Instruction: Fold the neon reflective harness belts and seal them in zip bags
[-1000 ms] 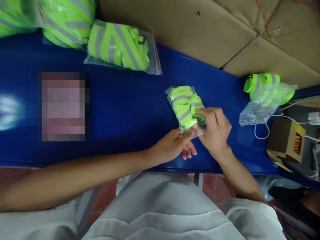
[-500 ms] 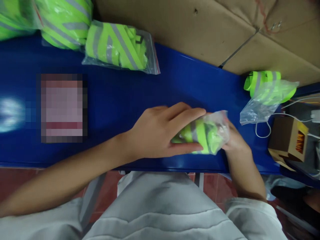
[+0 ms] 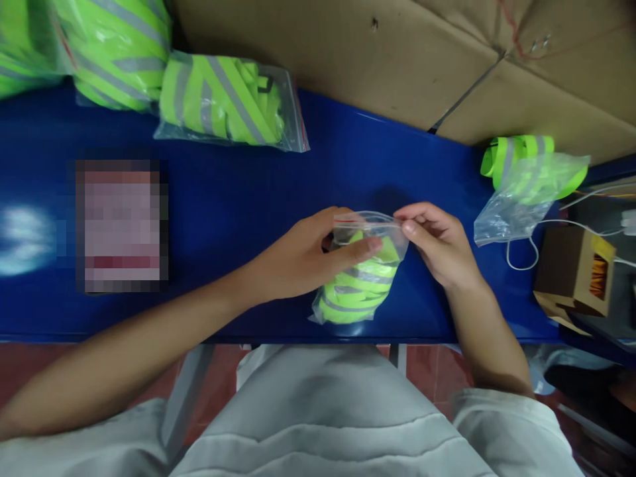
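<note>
A blue table (image 3: 238,199) stretches beneath the grip and far out to both sides of it. Beyond the grip, flat cardboard boxes (image 3: 397,59) stand along the table's far edge. Far to the left of the grip and beyond it lies a heap of bagged green vests (image 3: 109,53), and the nearest of them, a bagged vest (image 3: 228,99) with grey stripes, lies just beside the heap.

The left hand (image 3: 303,255) and the right hand (image 3: 442,245) meet over the table's near part. Each pinches one end of the mouth of a small clear bag (image 3: 360,275), thumb against fingertips, with the top edge stretched between them. The bag's body, filled with folded green and grey straps, reaches from the grip toward the person and ends near the table's front edge.

To the right of the grip and slightly beyond it lies a loose clear bag (image 3: 521,199), partly covering a green band (image 3: 517,149). Further right stands a small brown box (image 3: 571,271), and a white cable (image 3: 517,255) loops between the box and the loose bag.
</note>
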Tool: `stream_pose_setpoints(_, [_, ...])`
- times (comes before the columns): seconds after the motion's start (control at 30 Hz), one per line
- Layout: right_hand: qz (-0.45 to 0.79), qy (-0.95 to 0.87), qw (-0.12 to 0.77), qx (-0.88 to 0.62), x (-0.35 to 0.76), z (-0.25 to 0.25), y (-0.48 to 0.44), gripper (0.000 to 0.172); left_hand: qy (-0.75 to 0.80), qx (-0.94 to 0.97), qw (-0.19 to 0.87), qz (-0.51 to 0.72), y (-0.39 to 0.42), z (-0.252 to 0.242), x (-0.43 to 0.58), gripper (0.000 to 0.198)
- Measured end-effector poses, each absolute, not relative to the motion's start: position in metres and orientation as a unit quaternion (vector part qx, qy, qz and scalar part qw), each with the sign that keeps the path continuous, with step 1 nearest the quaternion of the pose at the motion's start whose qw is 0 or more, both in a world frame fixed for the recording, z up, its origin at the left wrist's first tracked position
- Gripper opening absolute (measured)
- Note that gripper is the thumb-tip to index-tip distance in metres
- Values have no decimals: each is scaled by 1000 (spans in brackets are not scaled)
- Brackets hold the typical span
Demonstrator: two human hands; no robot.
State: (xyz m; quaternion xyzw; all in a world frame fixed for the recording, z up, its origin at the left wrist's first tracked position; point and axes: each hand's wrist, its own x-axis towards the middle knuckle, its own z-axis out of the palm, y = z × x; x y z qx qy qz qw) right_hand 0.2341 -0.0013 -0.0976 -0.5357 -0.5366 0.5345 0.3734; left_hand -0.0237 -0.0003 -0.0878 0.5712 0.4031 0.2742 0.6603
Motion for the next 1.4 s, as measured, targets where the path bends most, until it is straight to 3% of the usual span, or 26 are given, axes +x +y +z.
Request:
stream_pose_setpoints(0.17, [452,-584,411,-535,227,-93,-7,25,425,557,643,309,2,-83,-23,41])
stream_pose_setpoints(0.33, [508,-625,340,-487,238,-94,0,25,434,544,657,291,6,-84,-27,41])
stream_pose_setpoints(0.47, [480,-638,370,-475,245,-93,0,35,423,539,687,240,11,-77,-37,48])
stream_pose_setpoints(0.57, [493,-647,359,-459,242,-92,-5,35,404,604,651,218,13,-77,-42,50])
stream_pose_setpoints(0.77, [570,-589,342,-459,237,-103,-8,29,453,635,553,291,8,-91,-43,51])
stream_pose_setpoints(1.03, [649,-515,298,-474,243,-108,-14,32,438,498,687,298,-4,-97,-38,38])
stream_pose_setpoints(1.23, [636,-524,311,-474,238,-114,-15,34,439,576,624,294,-6,-101,-39,28])
stream_pose_setpoints(1.4, [607,-570,315,-455,242,-115,-16,23,443,580,613,302,-8,-101,-38,29])
